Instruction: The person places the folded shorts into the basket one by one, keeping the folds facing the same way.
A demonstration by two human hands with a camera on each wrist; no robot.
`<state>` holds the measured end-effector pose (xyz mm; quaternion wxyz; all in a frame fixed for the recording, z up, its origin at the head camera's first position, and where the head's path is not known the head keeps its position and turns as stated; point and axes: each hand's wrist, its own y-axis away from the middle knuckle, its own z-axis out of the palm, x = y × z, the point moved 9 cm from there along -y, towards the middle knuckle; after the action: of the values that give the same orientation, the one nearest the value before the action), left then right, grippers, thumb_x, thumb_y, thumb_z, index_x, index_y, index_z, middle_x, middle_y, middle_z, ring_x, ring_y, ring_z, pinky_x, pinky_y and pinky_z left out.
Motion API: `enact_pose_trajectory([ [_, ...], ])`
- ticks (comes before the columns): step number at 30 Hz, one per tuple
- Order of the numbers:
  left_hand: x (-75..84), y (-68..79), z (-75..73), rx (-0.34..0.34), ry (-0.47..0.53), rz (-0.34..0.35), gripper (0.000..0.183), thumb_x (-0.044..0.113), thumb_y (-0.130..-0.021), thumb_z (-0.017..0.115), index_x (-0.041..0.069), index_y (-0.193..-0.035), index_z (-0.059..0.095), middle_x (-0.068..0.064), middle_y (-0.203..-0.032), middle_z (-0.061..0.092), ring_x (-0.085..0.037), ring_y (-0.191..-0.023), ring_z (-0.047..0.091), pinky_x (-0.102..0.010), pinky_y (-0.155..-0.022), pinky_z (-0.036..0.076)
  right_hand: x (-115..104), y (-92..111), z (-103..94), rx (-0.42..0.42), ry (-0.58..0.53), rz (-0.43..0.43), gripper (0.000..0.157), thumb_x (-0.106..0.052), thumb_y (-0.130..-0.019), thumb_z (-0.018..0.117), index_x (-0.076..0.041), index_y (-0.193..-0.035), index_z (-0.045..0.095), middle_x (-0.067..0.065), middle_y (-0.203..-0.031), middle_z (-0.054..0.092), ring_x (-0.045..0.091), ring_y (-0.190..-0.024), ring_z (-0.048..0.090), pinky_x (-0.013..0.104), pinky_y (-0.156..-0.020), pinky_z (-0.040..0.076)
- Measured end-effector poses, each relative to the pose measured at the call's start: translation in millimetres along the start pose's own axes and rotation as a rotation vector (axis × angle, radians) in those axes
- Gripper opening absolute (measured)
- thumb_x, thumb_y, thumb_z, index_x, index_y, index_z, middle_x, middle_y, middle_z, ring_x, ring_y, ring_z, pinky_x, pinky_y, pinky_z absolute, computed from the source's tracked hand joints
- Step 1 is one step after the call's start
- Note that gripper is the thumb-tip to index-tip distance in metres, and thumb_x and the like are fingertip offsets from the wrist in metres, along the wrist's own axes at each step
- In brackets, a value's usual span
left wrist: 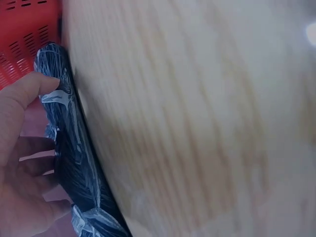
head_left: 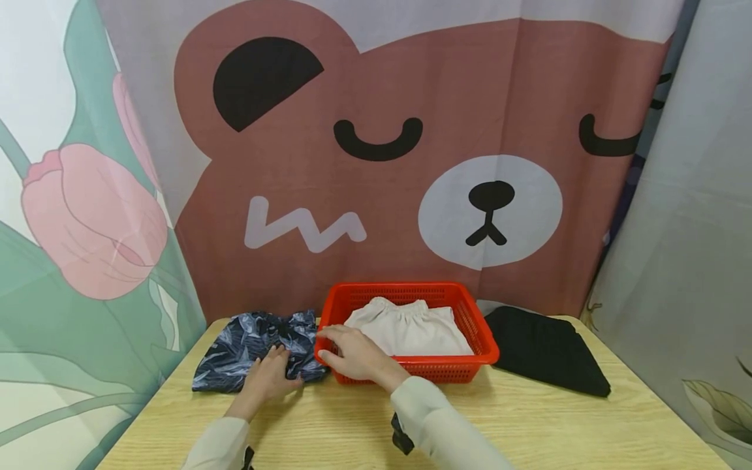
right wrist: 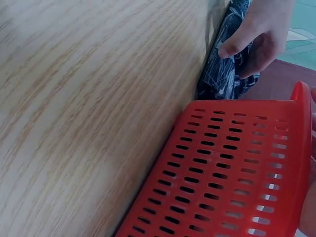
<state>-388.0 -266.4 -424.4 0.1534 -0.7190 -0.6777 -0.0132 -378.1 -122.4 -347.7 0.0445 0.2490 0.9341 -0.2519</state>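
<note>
On the left of the table, a folded dark blue patterned garment (head_left: pixel 235 346) lies beside a red plastic basket (head_left: pixel 484 349). My left hand (head_left: pixel 270 376) is at the front of this garment, fingers spread and loosely bent over the cloth; the left wrist view shows the thumb (left wrist: pixel 47 84) at its edge. Across the basket's front left corner reaches my right hand (head_left: pixel 356 354), fingers extended over the rim and thumb apart. In the right wrist view only a sliver of that hand shows past the rim. Inside the basket lies a white garment (head_left: pixel 405 329) with a gathered waist.
A folded black garment (head_left: pixel 543 349) lies on the wooden table (head_left: pixel 329 431), right of the basket. Behind hangs a curtain (head_left: pixel 388 215) with a bear print, and more curtains flank the table on both sides.
</note>
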Motion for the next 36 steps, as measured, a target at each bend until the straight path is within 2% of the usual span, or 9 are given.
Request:
enact_pose_trajectory([
  [4, -1.2, -1.3, 7.3, -0.038, 0.025, -0.014, 0.075, 0.039, -0.068, 0.071, -0.010, -0.120, 0.047, -0.029, -0.129, 0.036, -0.043, -0.121, 0.027, -0.057, -0.092, 0.025, -2, 1, 4.5, -0.033, 0.038, -0.024, 0.039, -0.035, -0.092, 0.045, -0.015, -0.125, 0.052, 0.004, -0.126, 0.049, 0.013, -0.116, 0.042, 0.027, -0.096, 0.031],
  [11, -2.6, -1.1, 13.8, -0.068, 0.028, -0.034, 0.065, 0.028, -0.069, 0.071, -0.008, -0.119, 0.049, -0.028, -0.128, 0.038, -0.046, -0.119, 0.030, -0.056, -0.089, 0.031, -3, 1, 6.2, -0.035, 0.030, -0.042, 0.037, -0.033, -0.092, 0.044, -0.016, -0.123, 0.055, 0.006, -0.125, 0.050, 0.014, -0.117, 0.042, 0.027, -0.097, 0.029],
  [16, -1.4, -1.4, 15.0, -0.089, 0.015, -0.020, 0.052, 0.018, -0.072, 0.069, -0.006, -0.115, 0.052, -0.029, -0.122, 0.043, -0.047, -0.113, 0.036, -0.057, -0.082, 0.036, -2, 3, 6.9, -0.047, 0.026, -0.036, 0.037, -0.033, -0.093, 0.042, -0.016, -0.124, 0.055, 0.006, -0.126, 0.049, 0.015, -0.118, 0.041, 0.028, -0.097, 0.029],
  [24, 6.1, -2.6, 16.7, -0.123, -0.014, 0.049, 0.035, 0.001, -0.074, 0.060, -0.004, -0.108, 0.055, -0.027, -0.111, 0.050, -0.045, -0.102, 0.045, -0.057, -0.077, 0.039, 0, 2, 6.9, -0.040, 0.015, -0.042, 0.037, -0.033, -0.092, 0.043, -0.017, -0.123, 0.055, 0.006, -0.125, 0.050, 0.014, -0.117, 0.042, 0.027, -0.097, 0.029],
  [31, 13.8, -3.8, 12.0, -0.102, -0.007, 0.143, 0.026, -0.010, -0.065, 0.058, -0.008, -0.091, 0.055, -0.023, -0.086, 0.055, -0.042, -0.085, 0.053, -0.050, -0.073, 0.043, -1, 0, 8.4, -0.051, 0.015, -0.061, 0.038, -0.035, -0.093, 0.041, -0.016, -0.123, 0.055, 0.006, -0.126, 0.049, 0.013, -0.118, 0.041, 0.027, -0.097, 0.029],
  [36, 18.0, -2.3, 9.4, -0.085, -0.010, 0.193, 0.022, -0.012, -0.062, 0.058, -0.005, -0.082, 0.053, -0.021, -0.079, 0.056, -0.042, -0.080, 0.054, -0.049, -0.072, 0.043, 1, 1, 7.4, -0.063, 0.002, -0.039, 0.039, -0.036, -0.092, 0.042, -0.017, -0.124, 0.054, 0.006, -0.127, 0.048, 0.013, -0.118, 0.040, 0.028, -0.097, 0.029],
])
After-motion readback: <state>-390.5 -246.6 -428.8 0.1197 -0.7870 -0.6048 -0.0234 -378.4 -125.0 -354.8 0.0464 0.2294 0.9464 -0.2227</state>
